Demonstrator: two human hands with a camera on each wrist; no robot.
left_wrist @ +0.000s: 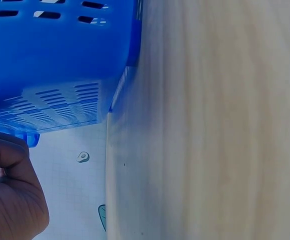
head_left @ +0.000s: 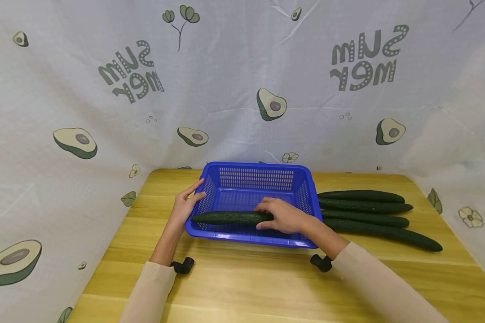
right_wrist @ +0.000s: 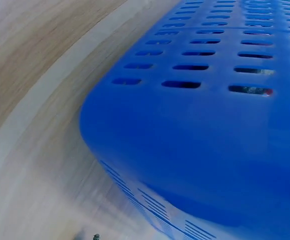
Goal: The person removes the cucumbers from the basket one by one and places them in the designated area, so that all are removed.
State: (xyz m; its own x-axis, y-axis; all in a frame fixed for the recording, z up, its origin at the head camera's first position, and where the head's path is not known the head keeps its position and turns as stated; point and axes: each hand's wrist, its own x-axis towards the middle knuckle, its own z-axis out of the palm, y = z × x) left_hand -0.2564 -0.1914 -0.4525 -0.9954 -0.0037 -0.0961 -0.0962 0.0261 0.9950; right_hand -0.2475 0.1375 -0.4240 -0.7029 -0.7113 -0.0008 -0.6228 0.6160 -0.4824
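Observation:
A blue plastic basket (head_left: 250, 240) with slotted walls stands on the wooden table. My left hand (head_left: 184, 205) holds its left rim, the thumb on the inner side; in the left wrist view that hand (left_wrist: 10, 185) is partly cut off by the frame edge. Along the front inside of the basket lies a long dark green cucumber (head_left: 226, 218), its thin tip at the left front corner. My right hand (head_left: 283, 216) grips the cucumber's right part from above and hides that end. The right wrist view shows the basket's slotted outer wall (right_wrist: 185, 130), but not the hand.
Right of the basket, several more cucumbers (head_left: 368, 206) lie side by side on the table (head_left: 242, 287), their left ends hidden by the basket. Behind the table hangs a white cloth (head_left: 226, 89) printed with avocados. Black wrist devices (head_left: 183, 265) sit at both wrists.

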